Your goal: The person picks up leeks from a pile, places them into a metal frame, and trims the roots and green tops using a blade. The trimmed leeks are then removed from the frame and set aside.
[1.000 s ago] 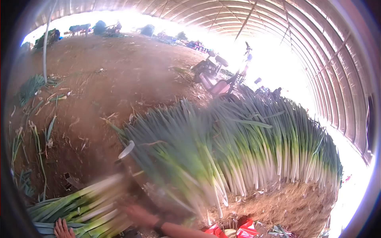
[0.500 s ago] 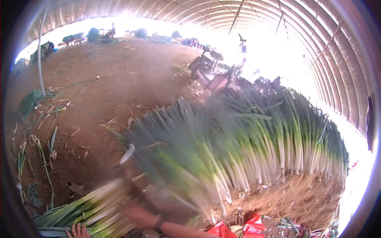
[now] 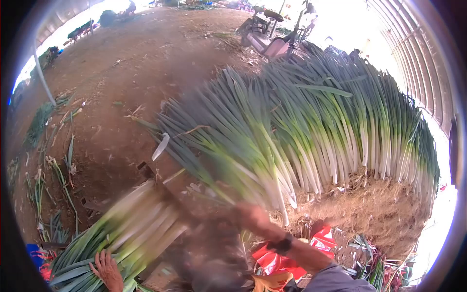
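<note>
a head-worn camera looks down on a dirt floor (image 3: pixel 146 73) inside an arched tunnel shelter. the person's left hand (image 3: pixel 108 269) sits at the bottom left, fingers spread and lying flat on a bundle of leeks (image 3: pixel 121 233) that lies on the ground, its white stems pointing up and to the right, its green leaves toward the lower left corner. the hand rests on the leafy end; it does not look closed around the stalks.

the right hand (image 3: pixel 253 217) is at the bottom centre, blurred, with a dark wristband (image 3: pixel 281 243) and a grey sleeve (image 3: pixel 331 280) behind it. it is just below the white stem ends of a large stack of leeks (image 3: pixel 301 136), near or touching them; i cannot tell whether it is open or gripping anything.

that stack stretches in a long curved row across the middle and right of the view, white ends down on a mound of soil (image 3: pixel 374 214), green tops fanning upward. a red plastic bag (image 3: pixel 277 260) lies beside the right forearm. loose green trimmings (image 3: pixel 48 160) are scattered on the dirt at the left edge. a motor vehicle (image 3: pixel 272 39) stands at the top, beyond the stack.
</note>
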Motion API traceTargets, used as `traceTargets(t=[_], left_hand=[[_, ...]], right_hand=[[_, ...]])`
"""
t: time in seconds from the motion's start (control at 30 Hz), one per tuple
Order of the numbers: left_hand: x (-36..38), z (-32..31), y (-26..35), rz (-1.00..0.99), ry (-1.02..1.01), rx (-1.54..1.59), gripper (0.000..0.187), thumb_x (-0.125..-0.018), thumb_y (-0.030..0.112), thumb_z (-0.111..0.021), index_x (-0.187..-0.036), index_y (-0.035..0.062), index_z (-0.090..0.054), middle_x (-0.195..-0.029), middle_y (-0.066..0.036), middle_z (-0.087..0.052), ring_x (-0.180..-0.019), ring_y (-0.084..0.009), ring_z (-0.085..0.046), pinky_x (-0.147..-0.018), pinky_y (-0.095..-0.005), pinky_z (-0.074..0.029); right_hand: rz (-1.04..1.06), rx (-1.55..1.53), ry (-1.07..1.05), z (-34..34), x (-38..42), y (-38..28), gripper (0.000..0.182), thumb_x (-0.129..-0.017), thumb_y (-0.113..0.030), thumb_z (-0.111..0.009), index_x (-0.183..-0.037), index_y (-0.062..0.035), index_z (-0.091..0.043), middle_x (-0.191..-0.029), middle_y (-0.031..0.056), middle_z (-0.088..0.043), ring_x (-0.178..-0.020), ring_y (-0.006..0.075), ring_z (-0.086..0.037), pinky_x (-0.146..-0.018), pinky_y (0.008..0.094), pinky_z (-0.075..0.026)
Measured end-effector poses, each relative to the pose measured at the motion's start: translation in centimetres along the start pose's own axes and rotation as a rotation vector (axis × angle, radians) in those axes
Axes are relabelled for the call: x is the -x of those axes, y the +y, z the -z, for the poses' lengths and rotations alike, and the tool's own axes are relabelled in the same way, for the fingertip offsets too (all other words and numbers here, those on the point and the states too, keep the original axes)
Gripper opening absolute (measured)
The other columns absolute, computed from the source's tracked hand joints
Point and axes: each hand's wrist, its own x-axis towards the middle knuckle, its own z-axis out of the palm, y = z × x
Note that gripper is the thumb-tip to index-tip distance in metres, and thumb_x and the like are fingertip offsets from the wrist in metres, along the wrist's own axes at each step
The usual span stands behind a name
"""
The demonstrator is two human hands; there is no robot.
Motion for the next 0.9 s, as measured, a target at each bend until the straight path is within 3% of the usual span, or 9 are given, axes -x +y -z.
traceTargets(t=[0.13, 0.17, 0.23, 0.3, 0.37, 0.5, 0.6, 0.8, 0.9], left_hand=[[-0.4, -1.3, -0.9, 0.02, -0.02, 0.006, 0.038, -0.107, 0.02, -0.049, -0.145, 0.017, -0.055, -0.151, -0.001, -0.051, -0.149, -0.0241, -0.036, -0.126, -0.0596, -0.006], [-0.4, -0.4, -0.1, 0.036, -0.038, -0.013, 0.038, -0.107, 0.02, -0.049, -0.145, 0.017, -0.055, -0.152, -0.001, -0.051, -0.15, -0.0241, -0.035, -0.126, -0.0595, -0.006], [-0.4, 0.3, 0.4, 0.055, -0.072, -0.041, 0.039, -0.108, 0.02, -0.048, -0.146, 0.0171, -0.054, -0.152, -0.001, -0.051, -0.151, -0.0241, -0.034, -0.126, -0.0595, -0.005], [-0.6, 0.5, 0.4, 0.056, -0.107, -0.06, 0.039, -0.109, 0.021, -0.046, -0.147, 0.0175, -0.053, -0.153, -0.001, -0.05, -0.151, -0.0242, -0.034, -0.126, -0.0598, -0.005], [-0.6, 0.6, 0.4, 0.061, -0.111, -0.056, 0.039, -0.111, 0.022, -0.043, -0.149, 0.0177, -0.052, -0.153, -0.002, -0.05, -0.152, -0.0247, -0.033, -0.126, -0.0601, -0.005], [-0.4, -0.1, -0.2, 0.046, -0.087, -0.059, 0.04, -0.112, 0.025, -0.038, -0.15, 0.0175, -0.051, -0.154, -0.004, -0.049, -0.152, -0.0257, -0.032, -0.126, -0.0603, -0.004], [-0.6, -0.1, -0.3, 0.064, -0.112, -0.07, 0.04, -0.112, 0.025, -0.038, -0.15, 0.0173, -0.052, -0.155, -0.005, -0.048, -0.152, -0.0261, -0.032, -0.126, -0.0602, -0.004], [-0.5, 0.9, 0.5, 0.06, -0.124, -0.05, 0.041, -0.113, 0.025, -0.037, -0.15, 0.0176, -0.051, -0.154, -0.005, -0.049, -0.152, -0.0262, -0.033, -0.125, -0.0602, -0.004], [-0.5, 1.1, 0.7, 0.056, -0.118, -0.04, 0.041, -0.113, 0.025, -0.037, -0.15, 0.0167, -0.052, -0.154, -0.006, -0.049, -0.151, -0.0265, -0.033, -0.125, -0.0603, -0.004]], right_hand=[[-0.349, 0.05, 0.237, 5.4, 2.8, 11.8, 0.019, -0.096, -0.021, -0.069, -0.104, -0.0036, -0.072, -0.096, 0.0156, -0.075, -0.085, 0.0243, -0.072, -0.076, 0.037, -0.056], [-0.363, 0.114, 0.425, 6.2, 2.8, 14.0, 0.019, -0.096, -0.018, -0.068, -0.107, -0.0042, -0.072, -0.097, 0.017, -0.074, -0.086, 0.0258, -0.073, -0.077, 0.0371, -0.056], [-0.33, 0.219, 0.601, 8.0, 2.3, 18.8, 0.024, -0.097, -0.022, -0.067, -0.11, -0.003, -0.07, -0.096, 0.0191, -0.074, -0.088, 0.0306, -0.073, -0.078, 0.04, -0.056], [-0.434, 0.22, 0.548, 9.6, 1.3, 21.1, 0.027, -0.097, -0.023, -0.067, -0.115, -0.0031, -0.069, -0.098, 0.021, -0.074, -0.094, 0.0332, -0.073, -0.082, 0.0422, -0.057], [-0.337, 0.327, 0.533, 8.7, 0.9, 26.6, 0.03, -0.096, -0.026, -0.067, -0.115, -0.0024, -0.068, -0.1, 0.0231, -0.073, -0.098, 0.0347, -0.072, -0.084, 0.0441, -0.057], [-0.391, 0.354, 0.426, 9.5, -0.3, 27.3, 0.037, -0.09, -0.03, -0.071, -0.113, -0.0005, -0.068, -0.1, 0.025, -0.072, -0.102, 0.0366, -0.071, -0.088, 0.0465, -0.057], [-0.534, 0.312, 0.289, 11.5, -1.0, 27.0, 0.04, -0.084, -0.034, -0.071, -0.111, -0.0036, -0.071, -0.112, 0.0246, -0.072, -0.11, 0.0401, -0.068, -0.092, 0.0483, -0.054], [-0.637, 0.207, 0.172, 13.9, 0.9, 18.0, 0.036, -0.079, -0.028, -0.07, -0.103, -0.0003, -0.07, -0.102, 0.0235, -0.072, -0.096, 0.039, -0.069, -0.084, 0.047, -0.055], [-0.594, 0.202, 0.15, 11.2, 3.3, 19.5, 0.037, -0.079, -0.026, -0.071, -0.102, 0.0021, -0.066, -0.093, 0.0193, -0.069, -0.087, 0.0292, -0.067, -0.078, 0.0422, -0.054]])
